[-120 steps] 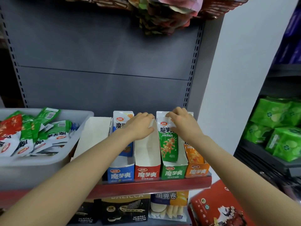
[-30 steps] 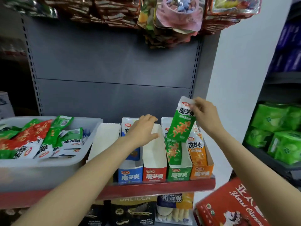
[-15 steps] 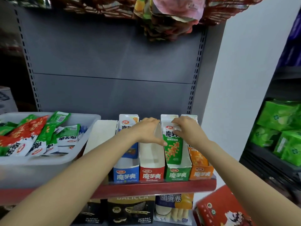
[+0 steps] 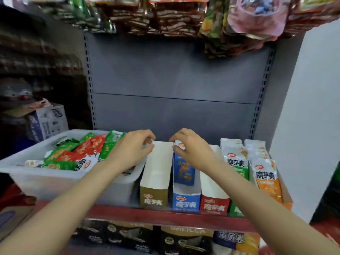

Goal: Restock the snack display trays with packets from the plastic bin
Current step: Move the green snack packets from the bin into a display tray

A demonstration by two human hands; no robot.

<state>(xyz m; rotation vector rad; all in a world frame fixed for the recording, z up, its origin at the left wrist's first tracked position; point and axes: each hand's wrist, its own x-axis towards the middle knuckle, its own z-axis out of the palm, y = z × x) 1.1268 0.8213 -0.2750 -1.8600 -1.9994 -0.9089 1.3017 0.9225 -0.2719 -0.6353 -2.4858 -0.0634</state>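
Five cardboard display trays stand side by side on the red-edged shelf: brown (image 4: pixel 153 197), blue (image 4: pixel 185 202), red (image 4: pixel 214 205), green (image 4: pixel 235 210) and orange (image 4: pixel 287 205). The brown and red trays show bare white insides. My left hand (image 4: pixel 132 150) grips the back left corner of the brown tray. My right hand (image 4: pixel 191 151) pinches the top of a blue packet (image 4: pixel 184 170) standing in the blue tray. Green-and-white packets (image 4: pixel 236 162) and orange ones (image 4: pixel 266 177) fill the two right trays. The translucent plastic bin (image 4: pixel 36 173) at the left holds several green and red packets (image 4: pixel 82 150).
Grey shelf backing rises behind the trays, with bagged snacks (image 4: pixel 239 24) hanging overhead. A white wall (image 4: pixel 312 107) closes the right side. Boxed goods (image 4: pixel 184 240) sit on the shelf below, and a cardboard carton (image 4: pixel 47 120) stands behind the bin at the left.
The green packet my right hand held went into the green tray. Both hands then moved left: the left from the red tray to the brown one, the right to the blue packet.
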